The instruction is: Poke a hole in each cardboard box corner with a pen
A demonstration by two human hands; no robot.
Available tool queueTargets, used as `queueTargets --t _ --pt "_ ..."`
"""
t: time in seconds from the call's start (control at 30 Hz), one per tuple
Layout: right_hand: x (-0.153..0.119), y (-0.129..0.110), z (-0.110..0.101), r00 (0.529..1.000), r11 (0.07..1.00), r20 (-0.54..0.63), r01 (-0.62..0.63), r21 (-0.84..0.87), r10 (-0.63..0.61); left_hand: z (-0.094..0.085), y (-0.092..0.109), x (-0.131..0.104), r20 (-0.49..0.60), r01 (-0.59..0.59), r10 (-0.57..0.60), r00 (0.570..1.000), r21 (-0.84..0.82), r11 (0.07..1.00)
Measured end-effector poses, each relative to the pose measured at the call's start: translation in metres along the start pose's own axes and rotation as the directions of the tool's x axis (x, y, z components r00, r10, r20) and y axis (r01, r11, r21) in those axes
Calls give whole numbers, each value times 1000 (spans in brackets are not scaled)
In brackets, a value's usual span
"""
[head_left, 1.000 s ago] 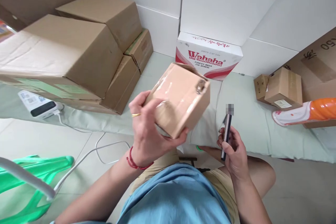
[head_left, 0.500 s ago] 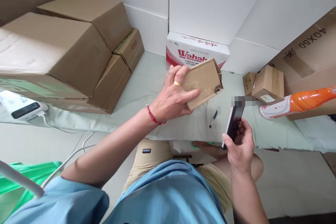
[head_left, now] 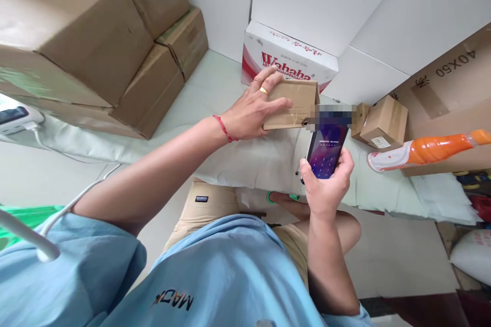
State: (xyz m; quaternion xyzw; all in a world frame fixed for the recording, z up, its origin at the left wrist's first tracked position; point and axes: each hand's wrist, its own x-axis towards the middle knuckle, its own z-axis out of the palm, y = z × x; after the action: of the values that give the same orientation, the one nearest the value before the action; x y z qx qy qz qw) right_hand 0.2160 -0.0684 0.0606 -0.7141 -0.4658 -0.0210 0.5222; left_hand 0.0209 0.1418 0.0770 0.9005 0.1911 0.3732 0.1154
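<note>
My left hand [head_left: 256, 103], with a gold ring and a red wrist cord, grips the left end of a small brown cardboard box [head_left: 297, 102] over the table. One end of that box has a dark, torn-looking corner. In my right hand [head_left: 329, 184] is a smartphone [head_left: 326, 148], held upright, its lit screen facing me with a keypad on it. The top of the phone is blurred out and lies close to the box's right end. Behind the box stands a white and red Wahaha carton [head_left: 291, 51].
Large brown cartons [head_left: 88, 36] are stacked at the left. On the right are small boxes [head_left: 385, 120], an orange-capped bottle [head_left: 433, 150] lying down and a big carton [head_left: 452, 71]. A pale green cloth [head_left: 230, 158] covers the table. A white cable [head_left: 76, 204] hangs at left.
The phone has moved left toward the cardboard box and turned, so its screen now shows lit. The box has been levelled in my left hand. The whole view has shifted slightly.
</note>
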Motion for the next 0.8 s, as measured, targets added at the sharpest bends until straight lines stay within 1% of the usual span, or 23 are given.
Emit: queueTargets --t 0.13,0.27,0.4,0.5,0.6,0.7,0.77,0.8 --pt "-1 -2 4 999 998 12 44 -35 -44 1 2 -1 22 -31 31 999 30 999" --pt "-3 -4 5 999 998 9 49 -35 -49 3 7 -5 27 -41 40 999 35 999" --pt "-4 -7 4 999 999 37 39 -28 -38 3 15 -7 33 -8 6 999 58 998" --pt "-4 -9 2 999 1000 40 23 -16 -22 3 23 -8 34 40 -43 998 81 996" --pt "-4 -10 -1 999 1000 40 10 -16 -9 4 31 -9 25 93 -95 995 65 994" --pt "-3 -4 -6 999 1000 46 -12 -20 13 1 36 -15 -32 146 -144 989 47 988" --pt "-3 7 -12 997 998 45 -61 -33 62 -6 37 -23 -115 190 -181 977 76 979" --pt "-3 16 -17 994 994 37 -99 -51 101 -11 36 -29 -170 225 -207 963 94 970"
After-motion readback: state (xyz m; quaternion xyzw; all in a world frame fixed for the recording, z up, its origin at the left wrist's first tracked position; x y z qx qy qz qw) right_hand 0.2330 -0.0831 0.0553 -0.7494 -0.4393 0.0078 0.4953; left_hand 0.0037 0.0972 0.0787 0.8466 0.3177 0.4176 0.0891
